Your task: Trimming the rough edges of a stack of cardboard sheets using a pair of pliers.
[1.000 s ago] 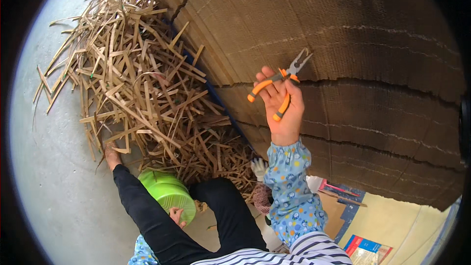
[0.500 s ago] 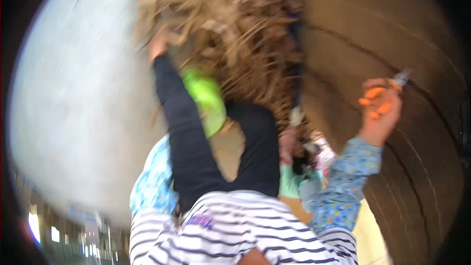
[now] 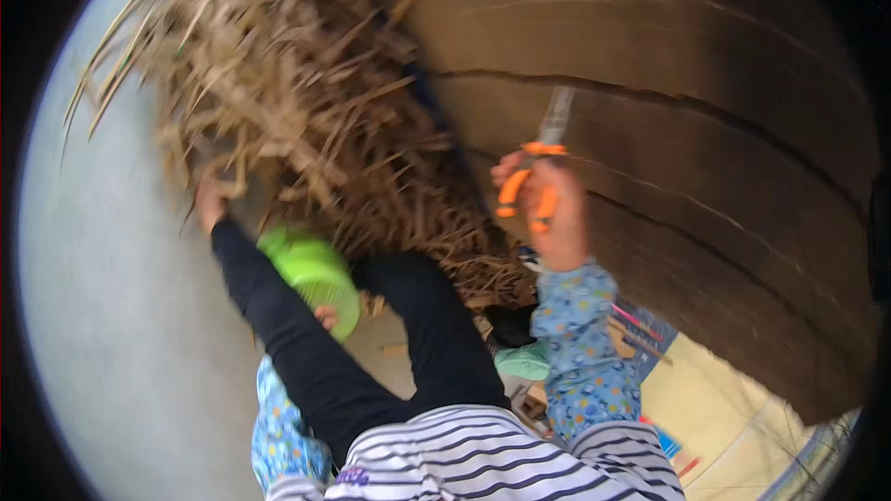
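Note:
Raised over the brown surface on the right, my right hand point(image 3: 561, 223) is closed around a pair of pliers point(image 3: 548, 153) with orange and black handles. The metal jaws point away from me and look blurred. Between my legs, a bright green plastic basket point(image 3: 311, 269) lies tilted. At its near rim shows a small part of my left hand point(image 3: 325, 317), its fingers bent against the basket; my left leg hides the rest. Beyond the basket rises a big heap of dry brown stalks or sticks point(image 3: 288, 102).
My bare left foot point(image 3: 212, 201) rests against the heap's left edge, on the pale grey floor point(image 3: 111, 250). A large brown cracked board or wall point(image 3: 705, 176) fills the right. Below my right arm lie mixed items, among them a mint-green cloth-like thing point(image 3: 524, 362).
My view has turned, so the heap, basket and legs sit further left. My right hand has come inward with the pliers, which now point away from me. Part of my left hand has become visible.

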Tool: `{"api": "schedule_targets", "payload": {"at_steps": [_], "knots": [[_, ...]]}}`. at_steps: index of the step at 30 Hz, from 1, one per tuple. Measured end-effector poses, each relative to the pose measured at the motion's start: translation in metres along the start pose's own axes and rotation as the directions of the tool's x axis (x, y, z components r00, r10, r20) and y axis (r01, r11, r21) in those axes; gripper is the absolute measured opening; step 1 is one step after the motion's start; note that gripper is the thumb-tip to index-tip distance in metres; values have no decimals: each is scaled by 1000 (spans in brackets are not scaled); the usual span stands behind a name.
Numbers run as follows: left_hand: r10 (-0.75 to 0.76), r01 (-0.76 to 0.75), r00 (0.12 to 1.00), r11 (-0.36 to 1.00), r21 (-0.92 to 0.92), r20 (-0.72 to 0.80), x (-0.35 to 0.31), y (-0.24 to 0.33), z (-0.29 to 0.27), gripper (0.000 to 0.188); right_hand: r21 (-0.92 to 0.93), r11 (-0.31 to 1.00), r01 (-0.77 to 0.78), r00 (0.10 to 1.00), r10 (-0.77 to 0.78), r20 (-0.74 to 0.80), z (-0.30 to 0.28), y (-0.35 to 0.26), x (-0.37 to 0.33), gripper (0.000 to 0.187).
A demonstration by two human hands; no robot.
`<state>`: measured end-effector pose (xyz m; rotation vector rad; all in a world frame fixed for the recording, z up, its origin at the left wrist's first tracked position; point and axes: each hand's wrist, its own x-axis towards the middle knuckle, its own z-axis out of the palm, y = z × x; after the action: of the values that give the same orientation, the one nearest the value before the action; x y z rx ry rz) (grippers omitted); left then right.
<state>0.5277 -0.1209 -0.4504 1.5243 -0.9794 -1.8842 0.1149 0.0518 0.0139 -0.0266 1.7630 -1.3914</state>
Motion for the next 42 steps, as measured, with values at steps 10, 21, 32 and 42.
{"api": "schedule_targets", "payload": {"at_steps": [10,21,32,42], "knots": [[127,-193,977,862,468,168,-141,41,-8,41,18,817,576,814,-571,-108,-76,-193,-78,29],[-367,-263,770,564,783,523,-278,254,-183,34,454,752,479,866,-321,-383,-150,-147,-93,22],[-496,400,868,659,637,-31,-226,435,-131,14,567,551,612,787,-495,-368,-113,-223,-145,35],[-353,122,909,734,668,221,-218,500,-64,16,644,680,350,932,-321,-169,-42,-108,-135,30]]}}
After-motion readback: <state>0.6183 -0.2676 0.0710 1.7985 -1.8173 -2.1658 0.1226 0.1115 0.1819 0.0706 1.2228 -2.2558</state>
